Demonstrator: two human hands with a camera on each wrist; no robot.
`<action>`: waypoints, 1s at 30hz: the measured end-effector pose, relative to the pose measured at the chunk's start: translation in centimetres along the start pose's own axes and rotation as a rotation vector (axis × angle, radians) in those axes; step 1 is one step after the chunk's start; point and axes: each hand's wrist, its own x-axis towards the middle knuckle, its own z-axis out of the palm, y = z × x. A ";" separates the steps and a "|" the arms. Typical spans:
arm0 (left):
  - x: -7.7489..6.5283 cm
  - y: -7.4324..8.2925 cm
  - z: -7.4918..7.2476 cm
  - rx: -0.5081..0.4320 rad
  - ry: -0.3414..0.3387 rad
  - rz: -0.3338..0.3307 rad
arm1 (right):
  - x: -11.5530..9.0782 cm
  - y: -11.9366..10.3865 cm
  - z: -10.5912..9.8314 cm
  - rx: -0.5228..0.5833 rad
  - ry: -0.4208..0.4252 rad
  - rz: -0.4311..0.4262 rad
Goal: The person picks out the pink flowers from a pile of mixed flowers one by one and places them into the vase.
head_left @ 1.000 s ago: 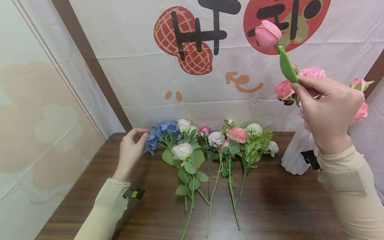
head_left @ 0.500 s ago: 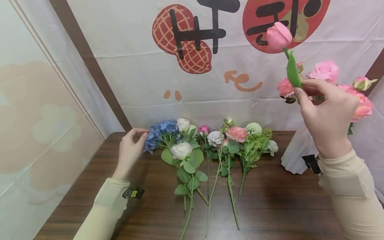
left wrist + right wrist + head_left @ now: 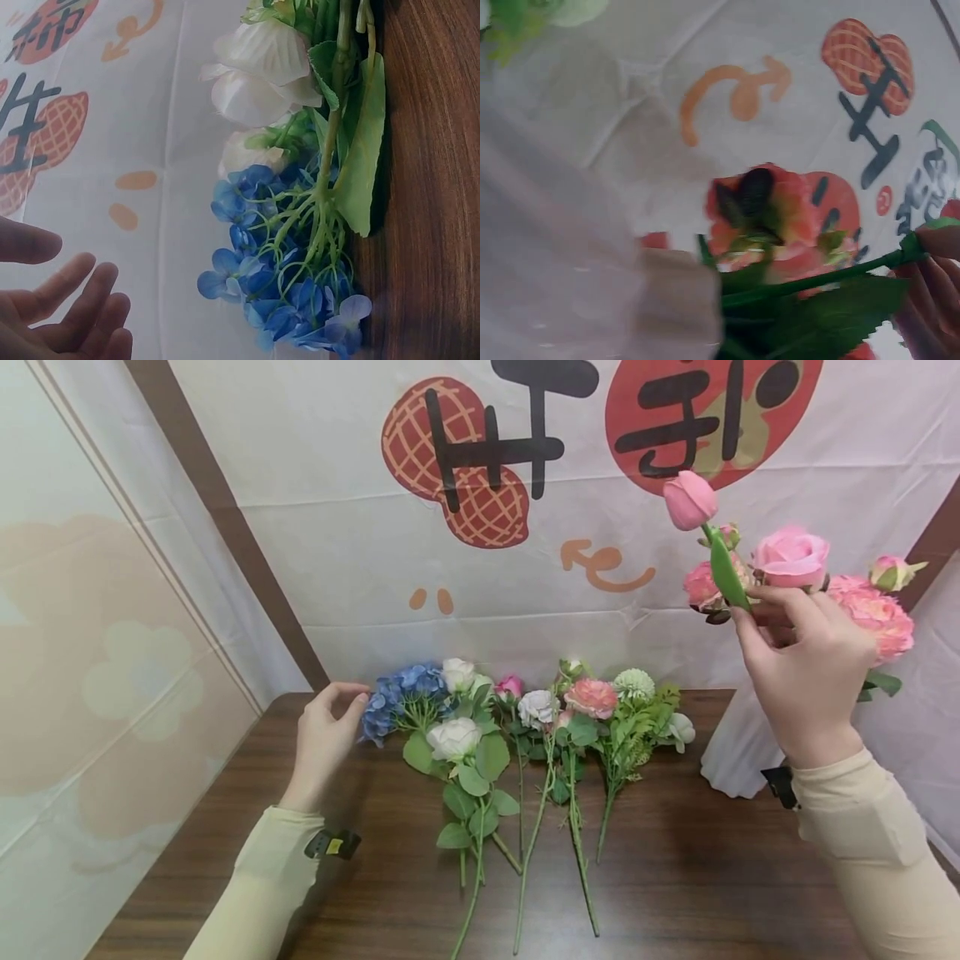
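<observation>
My right hand (image 3: 813,672) pinches a pink tulip (image 3: 690,500) by its stem and green leaf, above a white vase (image 3: 741,747). In the right wrist view the tulip's green stem (image 3: 817,284) slopes to the mouth of the vase (image 3: 562,255), and its lower end is hidden by the rim. Pink roses (image 3: 792,557) and coral peonies (image 3: 873,618) stand in the vase, partly behind that hand. My left hand (image 3: 327,735) is beside a blue hydrangea (image 3: 401,697) with fingers loosely bent; the left wrist view shows nothing between its fingers (image 3: 90,300).
Several cut flowers lie in a row along the back of the brown table (image 3: 360,893): white roses (image 3: 453,737), a coral peony (image 3: 592,697), a pale green pompom flower (image 3: 635,683) and leafy stems pointing forward. A printed cloth (image 3: 337,560) hangs behind them.
The right hand has lowered with the tulip toward the vase, after first shifting slightly right. The left hand and the flowers on the table stay put.
</observation>
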 end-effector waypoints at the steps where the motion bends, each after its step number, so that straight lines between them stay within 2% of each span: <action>1: 0.0 -0.1 0.1 0.002 0.001 0.000 | -0.2 0.2 0.0 -0.022 0.010 -0.008; 4: 0.1 -0.4 0.3 0.015 0.006 0.008 | -1.0 0.8 0.2 -0.079 0.048 -0.022; 10: -0.1 -1.6 0.4 0.086 0.034 0.041 | -2.0 1.6 0.2 -0.120 0.087 -0.009; 13: -0.2 -2.3 0.3 0.120 0.052 0.077 | -2.2 2.0 0.0 -0.143 0.091 0.000; 21: -0.4 -3.8 0.1 0.204 0.046 0.156 | -2.7 2.6 0.0 -0.167 0.105 0.033; 30: -0.5 -5.1 -0.3 0.245 0.032 0.224 | -3.0 3.2 0.0 -0.212 0.092 0.011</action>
